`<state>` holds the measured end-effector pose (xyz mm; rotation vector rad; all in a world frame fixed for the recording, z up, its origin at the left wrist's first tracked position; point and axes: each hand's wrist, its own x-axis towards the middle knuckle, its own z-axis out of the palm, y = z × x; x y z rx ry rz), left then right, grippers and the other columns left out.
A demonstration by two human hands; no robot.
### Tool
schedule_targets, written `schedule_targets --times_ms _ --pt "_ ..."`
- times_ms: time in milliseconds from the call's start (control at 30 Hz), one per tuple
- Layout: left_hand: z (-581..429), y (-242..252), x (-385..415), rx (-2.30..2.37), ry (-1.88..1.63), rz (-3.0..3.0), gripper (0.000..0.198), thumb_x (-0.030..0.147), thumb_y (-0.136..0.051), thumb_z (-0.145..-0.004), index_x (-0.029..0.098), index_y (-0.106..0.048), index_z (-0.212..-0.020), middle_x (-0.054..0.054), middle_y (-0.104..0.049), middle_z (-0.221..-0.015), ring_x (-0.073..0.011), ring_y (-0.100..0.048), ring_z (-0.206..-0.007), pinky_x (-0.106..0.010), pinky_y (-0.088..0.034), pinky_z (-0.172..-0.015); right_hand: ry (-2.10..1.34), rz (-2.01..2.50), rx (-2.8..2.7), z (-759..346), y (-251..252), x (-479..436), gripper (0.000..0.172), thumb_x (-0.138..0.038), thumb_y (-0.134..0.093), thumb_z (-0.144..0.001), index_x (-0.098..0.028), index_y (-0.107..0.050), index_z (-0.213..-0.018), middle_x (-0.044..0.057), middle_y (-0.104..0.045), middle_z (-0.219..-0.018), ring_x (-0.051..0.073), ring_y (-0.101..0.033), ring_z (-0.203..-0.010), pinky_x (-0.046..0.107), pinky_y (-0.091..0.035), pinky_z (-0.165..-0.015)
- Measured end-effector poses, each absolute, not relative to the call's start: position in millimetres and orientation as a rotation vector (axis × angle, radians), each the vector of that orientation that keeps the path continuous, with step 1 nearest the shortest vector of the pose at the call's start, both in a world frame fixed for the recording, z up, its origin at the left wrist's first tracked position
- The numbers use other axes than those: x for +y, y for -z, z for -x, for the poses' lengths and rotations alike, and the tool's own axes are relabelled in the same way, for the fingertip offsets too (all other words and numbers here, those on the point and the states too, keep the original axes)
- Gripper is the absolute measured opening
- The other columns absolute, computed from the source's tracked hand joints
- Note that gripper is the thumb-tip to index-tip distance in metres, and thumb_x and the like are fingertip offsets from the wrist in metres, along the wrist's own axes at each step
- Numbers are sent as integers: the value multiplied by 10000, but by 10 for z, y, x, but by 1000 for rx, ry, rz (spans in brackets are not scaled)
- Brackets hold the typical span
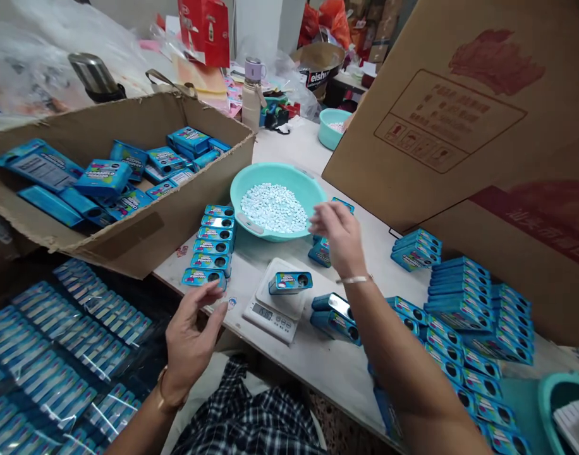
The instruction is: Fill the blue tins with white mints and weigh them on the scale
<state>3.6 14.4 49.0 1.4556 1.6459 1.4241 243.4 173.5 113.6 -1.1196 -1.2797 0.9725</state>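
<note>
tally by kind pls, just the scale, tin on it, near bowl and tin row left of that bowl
White plastic digital scale: 1
Round turquoise plastic bowl: 1
Shiny blue rectangular tins: 7 (row 6, scale 1)
Total: 9

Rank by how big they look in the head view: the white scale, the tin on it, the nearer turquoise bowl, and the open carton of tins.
1. Open carton
2. Turquoise bowl
3. White scale
4. Tin on the scale

The single camera looks forward and down from the wearer's head, close over the table [296, 146] and lap [251, 411].
</note>
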Motion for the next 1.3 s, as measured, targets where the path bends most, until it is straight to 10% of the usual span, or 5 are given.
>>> schedule_targets --times_ms 267,500,700,1300 --pt "92 -187 -261 1668 -1339 -1288 367 289 -626 -861 250 -577 -1223 -34 -623 -1066 -175 -631 -947 -318 -537 -899 -1075 1664 -2418 -1951 -439 2977 571 -500 -720 -727 -221 -562 -1199 161 -520 -1278 324 -552 -1078 460 -392 -957" --pt "159 -32 -232 1636 -1250 -1305 363 288 -622 -866 258 -573 -1225 -34 -625 -1073 -171 -633 -954 -313 -541 -901 -1340 1558 -2254 -1862 -215 3054 244 -400 -723 -733 -205 -603 -817 56 -630 -889 221 -551 -849 367 -424 -868" --pt "48 -74 -165 1591 -1241 -1365 337 304 -624 -859 231 -602 -1188 -50 -640 -1048 -184 -648 -920 -326 -565 -858 -1587 1379 -1784 -1977 -355 3038 244 -403 -685 -751 -190 -569 -720 -22 -521 -603 106 -406 -511 244 -378 -511" --pt "-668 -600 796 1252 -1105 -2058 584 312 -695 -810 255 -469 -1346 -100 -534 -1293 -270 -472 -1230 -447 -392 -1049 -1605 620 -471 -2727 -959 2029 254 -323 -375 -964 -199 -474 -765 -71 -459 -641 66 -297 -442 161 -263 -414"
